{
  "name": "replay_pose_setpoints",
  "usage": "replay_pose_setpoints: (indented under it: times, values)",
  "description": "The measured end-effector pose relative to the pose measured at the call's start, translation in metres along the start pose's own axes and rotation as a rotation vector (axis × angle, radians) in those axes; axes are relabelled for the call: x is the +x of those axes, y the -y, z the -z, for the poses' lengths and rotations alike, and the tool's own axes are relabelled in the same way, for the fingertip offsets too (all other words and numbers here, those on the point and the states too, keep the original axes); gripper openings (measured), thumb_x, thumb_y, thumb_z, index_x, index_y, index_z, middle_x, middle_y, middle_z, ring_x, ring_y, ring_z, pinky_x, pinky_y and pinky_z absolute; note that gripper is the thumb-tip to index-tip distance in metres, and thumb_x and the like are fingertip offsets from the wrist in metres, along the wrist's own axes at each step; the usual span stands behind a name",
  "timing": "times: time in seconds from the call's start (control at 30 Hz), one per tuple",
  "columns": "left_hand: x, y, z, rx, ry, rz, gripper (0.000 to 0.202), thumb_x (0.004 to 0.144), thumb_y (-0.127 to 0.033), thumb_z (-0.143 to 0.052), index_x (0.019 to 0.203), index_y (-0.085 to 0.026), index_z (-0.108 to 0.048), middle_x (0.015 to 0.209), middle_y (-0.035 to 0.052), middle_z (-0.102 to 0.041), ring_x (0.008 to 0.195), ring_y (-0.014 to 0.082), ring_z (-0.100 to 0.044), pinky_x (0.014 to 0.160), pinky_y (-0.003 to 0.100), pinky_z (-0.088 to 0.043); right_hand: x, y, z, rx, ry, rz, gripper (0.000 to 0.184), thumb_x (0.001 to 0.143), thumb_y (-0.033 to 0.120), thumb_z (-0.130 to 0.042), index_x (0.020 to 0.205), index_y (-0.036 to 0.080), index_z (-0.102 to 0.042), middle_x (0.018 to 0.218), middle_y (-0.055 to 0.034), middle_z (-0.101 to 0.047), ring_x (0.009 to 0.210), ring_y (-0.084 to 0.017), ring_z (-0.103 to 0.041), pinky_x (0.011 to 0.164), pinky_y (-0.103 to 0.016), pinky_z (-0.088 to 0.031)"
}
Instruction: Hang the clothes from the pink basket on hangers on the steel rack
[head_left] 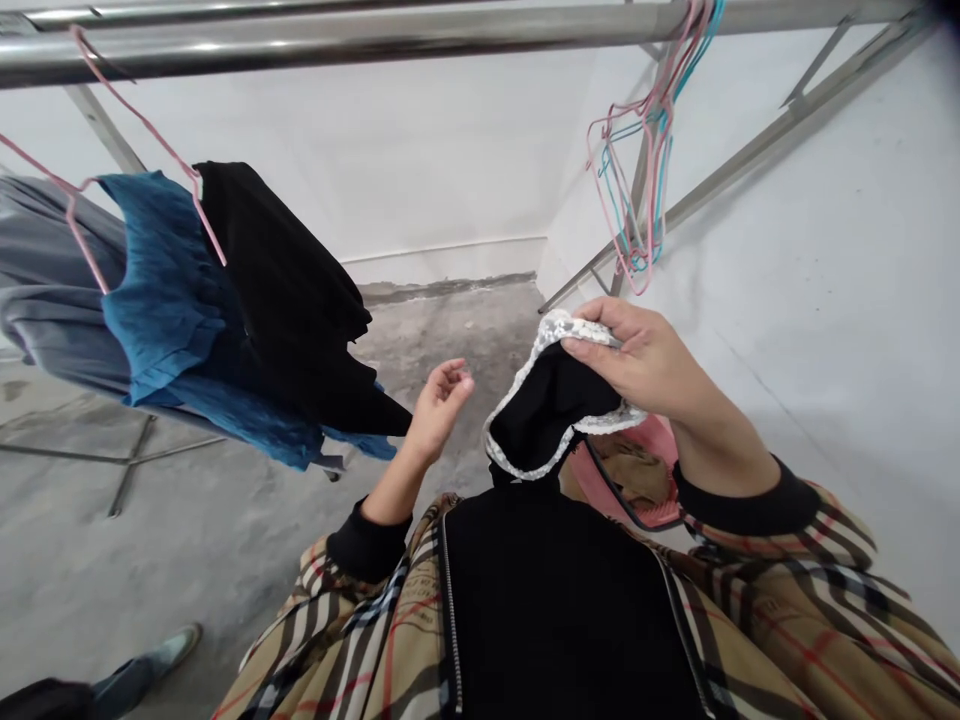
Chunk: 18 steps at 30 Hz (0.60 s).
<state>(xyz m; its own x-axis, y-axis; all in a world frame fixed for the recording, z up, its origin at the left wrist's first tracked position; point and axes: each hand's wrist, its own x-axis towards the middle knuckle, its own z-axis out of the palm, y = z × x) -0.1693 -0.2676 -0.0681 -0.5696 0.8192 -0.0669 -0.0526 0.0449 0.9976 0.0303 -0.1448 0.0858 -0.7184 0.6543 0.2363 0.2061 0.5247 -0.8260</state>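
Note:
A black garment with white lace trim (559, 410) hangs in front of my chest. My right hand (634, 350) pinches its lace edge between thumb and fingers, and its lower part merges with my black top. Left of the garment, my left hand (439, 405) is raised with fingers loosely curled and holds nothing. It is apart from the lace and close to the tip of a black garment (285, 300) hanging on a pink hanger (169, 145).
A metal rail (420, 38) crosses overhead. Pink and blue hangers (637, 180) hang at its right. Blue (169, 290) and grey clothes (45, 290) hang at left. A pink basket (660, 450) with brown cloth stands beneath my right arm. Someone's shoe (176, 645) shows at lower left.

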Motion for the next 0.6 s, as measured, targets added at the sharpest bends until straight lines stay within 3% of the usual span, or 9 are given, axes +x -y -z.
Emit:
replay_pose_setpoints:
  times: [0.13,0.27,0.37,0.43,0.5,0.6]
  values:
    - [-0.018,0.027,-0.014,0.116,0.069,0.081,0.070,0.064,-0.038,-0.083,0.126,-0.020,-0.058,0.099,0.0051,-0.065,0.080,0.0152,-0.059,0.075,0.028,-0.048,0.009,0.006,-0.007,0.050,-0.067,0.019,0.029,0.086,0.048,-0.064,0.092,0.020,-0.062,0.083,-0.0016,-0.060,0.080,-0.016,-0.056,0.070,-0.027,-0.042]
    - [-0.003,0.036,-0.016,-0.095,0.021,0.268,0.039,0.063,-0.030,-0.080,0.096,-0.016,-0.068,0.069,-0.0015,-0.063,0.059,0.0116,-0.054,0.058,0.023,-0.045,0.014,0.016,-0.018,0.069,-0.067,0.091,0.033,0.086,0.052,-0.063,0.093,0.020,-0.060,0.086,-0.0021,-0.060,0.084,-0.017,-0.056,0.075,-0.028,-0.044]
    - [0.019,0.004,0.013,-0.193,-0.103,0.279,0.021,0.072,-0.032,-0.068,0.086,-0.017,-0.064,0.064,-0.0022,-0.063,0.056,0.0123,-0.055,0.053,0.021,-0.045,0.015,0.019,-0.026,0.098,-0.046,0.167,0.027,0.088,0.046,-0.061,0.094,0.021,-0.059,0.087,-0.0015,-0.061,0.082,-0.015,-0.055,0.077,-0.027,-0.043]
    - [0.027,-0.031,0.041,-0.380,-0.242,0.255,0.017,0.074,-0.027,-0.064,0.087,-0.017,-0.064,0.075,0.0008,-0.070,0.069,0.0153,-0.064,0.064,0.024,-0.053,0.014,0.013,-0.032,0.117,-0.016,0.190,0.022,0.089,0.042,-0.060,0.095,0.021,-0.058,0.085,-0.0002,-0.060,0.077,-0.013,-0.053,0.075,-0.026,-0.042]
    - [0.024,-0.065,0.065,-0.539,-0.364,0.116,0.016,0.078,-0.027,-0.062,0.089,-0.017,-0.067,0.085,0.0030,-0.074,0.087,0.0173,-0.068,0.077,0.024,-0.055,0.013,0.001,-0.039,0.127,0.016,0.175,0.020,0.090,0.040,-0.059,0.095,0.020,-0.057,0.080,0.0013,-0.057,0.071,-0.011,-0.049,0.070,-0.025,-0.040]
    - [0.005,-0.093,0.078,-0.486,-0.325,-0.004,0.026,0.079,-0.044,-0.065,0.092,-0.022,-0.069,0.090,0.0018,-0.076,0.104,0.0234,-0.066,0.082,0.030,-0.057,0.011,-0.025,-0.046,0.139,0.048,0.127,0.022,0.090,0.041,-0.057,0.094,0.019,-0.057,0.076,0.0023,-0.054,0.067,-0.011,-0.046,0.065,-0.024,-0.038]
